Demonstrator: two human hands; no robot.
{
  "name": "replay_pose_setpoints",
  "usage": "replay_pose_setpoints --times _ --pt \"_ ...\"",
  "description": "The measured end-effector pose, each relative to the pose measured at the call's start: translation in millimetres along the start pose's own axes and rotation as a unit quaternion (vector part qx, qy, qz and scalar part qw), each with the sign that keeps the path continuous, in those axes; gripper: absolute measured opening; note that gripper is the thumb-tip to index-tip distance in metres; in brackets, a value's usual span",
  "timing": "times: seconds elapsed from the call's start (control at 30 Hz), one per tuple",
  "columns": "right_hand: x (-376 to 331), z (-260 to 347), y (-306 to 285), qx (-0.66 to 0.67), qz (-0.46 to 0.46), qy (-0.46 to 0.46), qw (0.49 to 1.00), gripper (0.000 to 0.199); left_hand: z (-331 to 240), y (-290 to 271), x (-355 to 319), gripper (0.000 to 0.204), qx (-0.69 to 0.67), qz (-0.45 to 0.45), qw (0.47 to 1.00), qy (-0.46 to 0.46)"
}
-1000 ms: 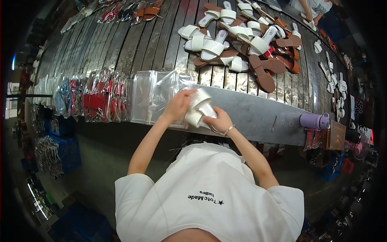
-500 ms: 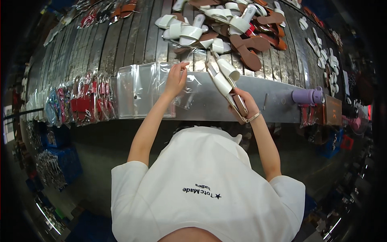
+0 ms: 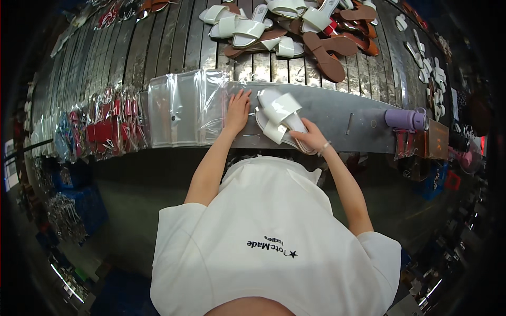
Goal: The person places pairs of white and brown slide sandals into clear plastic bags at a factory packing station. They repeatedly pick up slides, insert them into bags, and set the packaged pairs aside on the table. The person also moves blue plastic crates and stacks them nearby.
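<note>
A pair of white slide sandals is in my right hand, its fingers closed round the heel ends. The two sandals overlap, wide straps facing up, toes pointing to the far left over the grey metal ledge. My left hand lies with fingers stretched out at the right edge of the clear plastic bags. Those bags lie flat in stacks on the ledge. Whether the left fingertips touch a loose bag sheet cannot be made out.
Beyond the ledge, a slatted metal surface bears a heap of white sandals and brown-soled ones. Red items in clear bags stand at left. A purple bottle and a brown box are at right.
The sandals have come down and left, turning from edge-on to straps up. My left hand has moved slightly right and lower, fingers now flatter.
</note>
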State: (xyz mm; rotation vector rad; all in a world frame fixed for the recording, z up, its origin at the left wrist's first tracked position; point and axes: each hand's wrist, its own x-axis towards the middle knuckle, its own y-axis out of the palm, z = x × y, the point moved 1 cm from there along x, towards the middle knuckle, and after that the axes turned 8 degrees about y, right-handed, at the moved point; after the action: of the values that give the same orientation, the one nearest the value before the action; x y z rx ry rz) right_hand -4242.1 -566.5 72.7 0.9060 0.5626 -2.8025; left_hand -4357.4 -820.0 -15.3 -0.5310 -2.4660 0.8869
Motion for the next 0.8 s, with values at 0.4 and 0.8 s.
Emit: replay_pose_setpoints --times 0.4,0.8 --pt "15 31 34 0.014 0.011 0.02 1.0 0.054 -70 -70 37 0.022 -0.217 0.048 0.975 0.001" --pt "3 104 -8 0.147 -0.202 -0.066 0.966 0.041 -166 -84 55 0.036 0.011 -0.106 0.991 0.086"
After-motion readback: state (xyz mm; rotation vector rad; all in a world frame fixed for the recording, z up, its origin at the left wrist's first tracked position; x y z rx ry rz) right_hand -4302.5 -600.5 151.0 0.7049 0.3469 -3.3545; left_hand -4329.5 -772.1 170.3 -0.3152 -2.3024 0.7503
